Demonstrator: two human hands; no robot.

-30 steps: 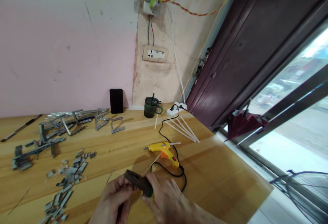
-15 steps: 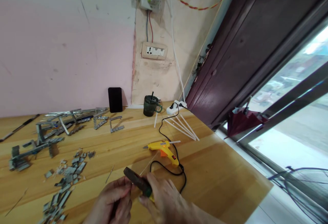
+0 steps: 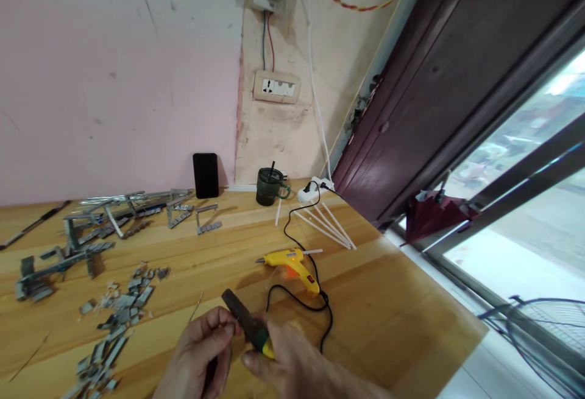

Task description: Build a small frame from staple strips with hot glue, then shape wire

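In my right hand (image 3: 292, 359) is a pair of pliers (image 3: 242, 315) with dark metal jaws and a green and yellow handle. The jaws point up and left, beside the fingertips of my left hand (image 3: 205, 350). My left thumb and fingers are pinched together on a thin piece, perhaps wire, mostly hidden by the fingers. Beyond the hands, a yellow glue gun (image 3: 290, 259) lies on its side with a glue stick in its back end. A short thin wire (image 3: 196, 306) lies on the wood just past my left hand.
Small grey metal-like pieces (image 3: 123, 314) lie scattered at left, with assembled grey frames (image 3: 70, 265) behind. A black phone-like slab (image 3: 205, 175), a dark mug (image 3: 269, 187), a power strip (image 3: 315, 189) and white glue sticks (image 3: 326, 225) stand or lie farther back. A black cord (image 3: 297, 307) loops at right.
The pliers have shifted slightly up and turned a little, showing more of the yellow handle. My left fingers have risen a little beside the jaws. The thin strand near the glue gun looks fainter.
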